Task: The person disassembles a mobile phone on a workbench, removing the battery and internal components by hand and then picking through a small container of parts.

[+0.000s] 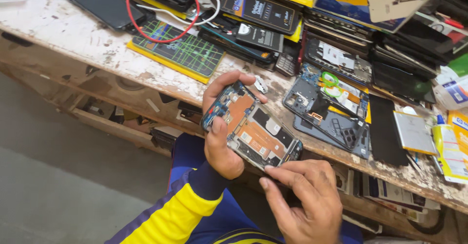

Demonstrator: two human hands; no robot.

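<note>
My left hand (220,144) grips an opened phone (253,129) with its back cover off, showing a copper-coloured board and blue circuitry. The fingers curl over its top end and the thumb presses on its left side. The phone is held tilted just off the front edge of the workbench (73,39). My right hand (304,200) is below it, thumb and forefinger pinched together against the phone's lower end. Whether anything small sits between those fingertips cannot be seen. A small silver part (261,84) lies on the bench just beyond my left fingers.
A second stripped phone frame (329,108) lies on the bench to the right, beside a black panel (385,127) and a silver battery (414,133). A green cutting mat (187,51), red cable (161,38), black phones and boxes crowd the back. An open shelf (122,120) runs below.
</note>
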